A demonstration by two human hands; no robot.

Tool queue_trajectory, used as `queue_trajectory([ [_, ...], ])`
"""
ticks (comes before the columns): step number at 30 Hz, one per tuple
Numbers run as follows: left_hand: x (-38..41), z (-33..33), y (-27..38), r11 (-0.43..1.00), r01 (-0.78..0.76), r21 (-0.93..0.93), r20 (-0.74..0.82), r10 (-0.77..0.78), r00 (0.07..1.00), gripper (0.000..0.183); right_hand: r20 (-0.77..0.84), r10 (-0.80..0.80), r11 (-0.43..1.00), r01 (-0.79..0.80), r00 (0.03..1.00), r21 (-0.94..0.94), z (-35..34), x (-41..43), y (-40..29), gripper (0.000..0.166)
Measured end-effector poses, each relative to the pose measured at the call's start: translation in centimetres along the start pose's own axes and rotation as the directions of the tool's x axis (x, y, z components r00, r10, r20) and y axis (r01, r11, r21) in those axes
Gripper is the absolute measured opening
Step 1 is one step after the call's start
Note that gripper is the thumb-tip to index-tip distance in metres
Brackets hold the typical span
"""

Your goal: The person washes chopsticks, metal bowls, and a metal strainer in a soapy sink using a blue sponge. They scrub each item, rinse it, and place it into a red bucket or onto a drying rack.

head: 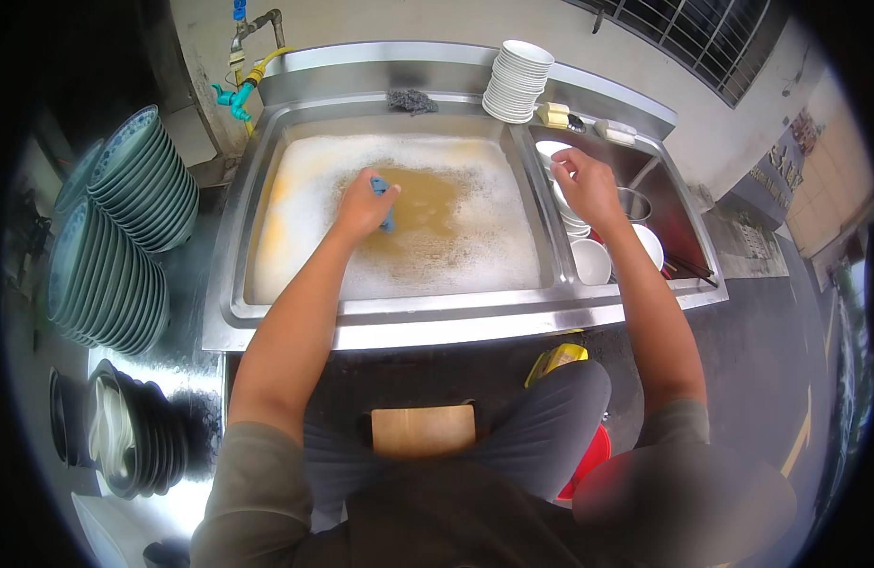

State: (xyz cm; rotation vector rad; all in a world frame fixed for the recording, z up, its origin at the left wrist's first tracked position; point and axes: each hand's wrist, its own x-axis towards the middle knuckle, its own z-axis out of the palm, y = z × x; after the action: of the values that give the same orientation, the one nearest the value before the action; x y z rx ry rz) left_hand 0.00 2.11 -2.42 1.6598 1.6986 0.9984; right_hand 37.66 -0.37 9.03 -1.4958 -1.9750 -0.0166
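My left hand (366, 206) grips a blue cloth (382, 206) just over the foamy, brownish water (423, 206) in the large basin of a stainless steel sink (444, 312). Above the smaller right basin is my right hand (586, 184), its fingers curled near the rim of a white bowl (550, 149). Whether those fingers touch the bowl cannot be told. Under and beside that hand, the small basin holds stacked white bowls (575, 226), a loose white bowl (590, 261), another white bowl (648, 248), a metal cup (634, 204) and dark chopsticks (689, 268).
A stack of small white dishes (519, 82), a steel wool scourer (412, 101) and yellow sponges (553, 114) rest on the sink's back ledge. A teal tap (235, 101) is at its left. Tall stacks of blue-rimmed plates (110, 284) and dark bowls (149, 433) stand on the left metal table.
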Motion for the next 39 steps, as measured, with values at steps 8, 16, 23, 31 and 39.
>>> queue_trajectory([
  [8,-0.2,-1.1,1.3,0.999,0.010,-0.049,-0.204,-0.020,0.979,0.042,0.596,-0.057,0.965,0.198,0.801,-0.174,16.8,1.4,-4.9,0.039],
  [16,1.3,0.3,1.8,0.972,-0.070,-0.225,-0.467,-0.045,0.883,0.040,0.738,0.046,0.965,0.162,0.673,-0.208,30.7,4.4,3.7,0.038],
  [23,1.5,2.3,2.1,0.946,-0.130,-0.298,-0.347,0.020,0.938,0.046,0.851,-0.044,0.875,0.432,0.523,-0.219,31.7,3.2,0.1,0.043],
  [31,2.3,2.9,0.6,0.940,-0.162,-0.299,-0.387,0.035,0.921,0.049,0.647,-0.277,0.929,0.026,0.710,0.369,17.5,8.2,-11.9,0.022],
  [39,4.5,4.5,-3.2,0.971,-0.096,-0.219,-0.348,0.015,0.937,0.051,0.220,-0.579,0.810,0.586,0.785,0.038,14.6,8.0,-7.3,0.019],
])
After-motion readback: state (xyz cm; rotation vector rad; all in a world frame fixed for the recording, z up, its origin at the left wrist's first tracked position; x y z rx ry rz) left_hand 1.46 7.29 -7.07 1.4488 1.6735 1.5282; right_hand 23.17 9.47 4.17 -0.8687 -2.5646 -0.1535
